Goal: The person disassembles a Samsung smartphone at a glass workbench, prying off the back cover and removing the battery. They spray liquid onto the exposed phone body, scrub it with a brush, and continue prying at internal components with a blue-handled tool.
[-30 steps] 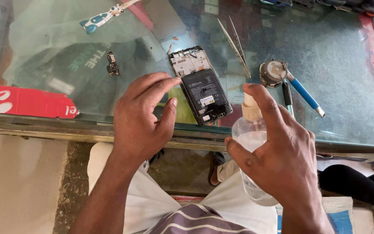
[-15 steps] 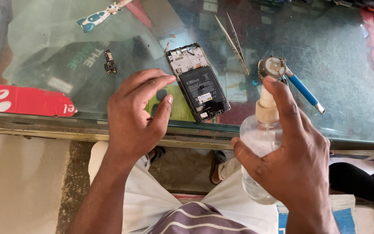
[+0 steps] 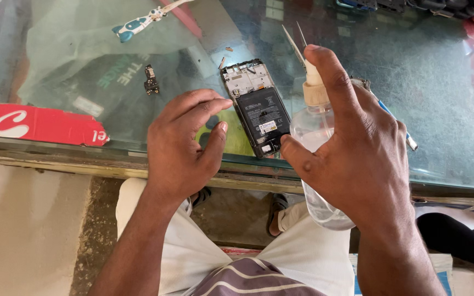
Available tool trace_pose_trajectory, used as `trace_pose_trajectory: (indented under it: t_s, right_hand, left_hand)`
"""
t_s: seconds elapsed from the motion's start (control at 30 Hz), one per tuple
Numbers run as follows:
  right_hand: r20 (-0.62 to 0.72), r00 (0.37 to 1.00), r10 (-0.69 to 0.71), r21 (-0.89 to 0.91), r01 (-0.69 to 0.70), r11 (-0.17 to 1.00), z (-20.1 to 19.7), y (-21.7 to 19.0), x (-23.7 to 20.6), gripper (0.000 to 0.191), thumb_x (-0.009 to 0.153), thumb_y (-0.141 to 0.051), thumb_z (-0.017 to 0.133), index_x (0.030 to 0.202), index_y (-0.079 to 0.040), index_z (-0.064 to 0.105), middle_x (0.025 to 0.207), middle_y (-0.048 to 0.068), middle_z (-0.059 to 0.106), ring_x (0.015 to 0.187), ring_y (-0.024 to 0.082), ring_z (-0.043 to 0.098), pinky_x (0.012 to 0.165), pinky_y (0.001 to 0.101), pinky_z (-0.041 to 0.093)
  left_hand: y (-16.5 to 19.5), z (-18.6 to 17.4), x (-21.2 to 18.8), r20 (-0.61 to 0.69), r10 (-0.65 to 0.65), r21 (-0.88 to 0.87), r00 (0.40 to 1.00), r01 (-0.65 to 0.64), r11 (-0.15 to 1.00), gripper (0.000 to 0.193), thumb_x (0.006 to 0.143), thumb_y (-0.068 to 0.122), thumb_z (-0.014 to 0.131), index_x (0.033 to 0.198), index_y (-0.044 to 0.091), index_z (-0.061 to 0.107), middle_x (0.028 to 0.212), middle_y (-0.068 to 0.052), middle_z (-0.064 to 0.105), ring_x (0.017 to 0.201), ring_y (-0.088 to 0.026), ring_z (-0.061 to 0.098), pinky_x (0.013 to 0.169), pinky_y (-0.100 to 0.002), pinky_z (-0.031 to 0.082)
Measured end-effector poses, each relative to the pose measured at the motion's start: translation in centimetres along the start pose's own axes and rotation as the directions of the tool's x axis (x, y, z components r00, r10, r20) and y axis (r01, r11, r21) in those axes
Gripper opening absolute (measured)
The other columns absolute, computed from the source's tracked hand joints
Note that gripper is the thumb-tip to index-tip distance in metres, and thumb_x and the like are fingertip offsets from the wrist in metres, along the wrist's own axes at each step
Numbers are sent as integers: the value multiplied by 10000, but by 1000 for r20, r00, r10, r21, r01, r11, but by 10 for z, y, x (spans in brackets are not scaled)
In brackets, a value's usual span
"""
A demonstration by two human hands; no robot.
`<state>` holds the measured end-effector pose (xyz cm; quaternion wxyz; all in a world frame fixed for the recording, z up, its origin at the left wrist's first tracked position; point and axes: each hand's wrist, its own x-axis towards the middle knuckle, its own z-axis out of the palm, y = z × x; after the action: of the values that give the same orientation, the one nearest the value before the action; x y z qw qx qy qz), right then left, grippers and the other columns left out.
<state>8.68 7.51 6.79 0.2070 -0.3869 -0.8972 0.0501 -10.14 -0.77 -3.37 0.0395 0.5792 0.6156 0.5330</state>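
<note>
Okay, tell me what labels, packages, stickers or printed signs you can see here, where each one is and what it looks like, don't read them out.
Red strip: along the counter's near left edge, long and flat, red with white lettering.
Battery label: on the opened phone at the middle of the glass counter, black with small white print and a small white and yellow sticker.
Printed sheet under the glass: left of the phone, dark with pale teal lettering.
Spray bottle: in the right hand, clear, no label visible.

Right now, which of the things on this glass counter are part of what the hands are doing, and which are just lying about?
In use:
- clear spray bottle, gripped by the right hand, index finger on its nozzle
- opened phone, back cover off; the left hand has its fingertips at the phone's edge

Lying about:
- tweezers
- toothbrush
- small loose part
- red strip along the counter edge
</note>
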Motion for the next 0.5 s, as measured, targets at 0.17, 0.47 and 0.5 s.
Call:
trace_pose_trajectory:
  t_s: [0.17,0.47,0.5]
  right_hand:
    - [79,994,75,-1,-75,997,1,11,-1,982,692,-295,932,1518,-226,406,1161,142,726,714,286,752,725,486,566]
    - [-217,971,104,70,-90,993,-30,51,-35,945,741,-229,907,1517,-113,379,1134,246,703,946,356,726,818,474,568]
    - [-271,953,134,70,-119,990,-35,59,-40,925,748,-226,904,1508,-110,390,1138,244,701,956,355,721,825,474,565]
  left_hand:
    - [1,0,0,4,2,-2,1000,-2,1000,282,876,3,706,1153,49,730,1206,-80,713,1125,-264,696,971,-364,556]
    - [2,-1,1,-1,3,38,1000,-3,999,276,867,9,723,1141,41,734,1198,-92,717,1125,-283,696,981,-375,552]
    - [2,-1,1,0,1,33,1000,-1,999,276,873,7,721,1147,42,733,1202,-91,717,1131,-281,698,986,-372,554]
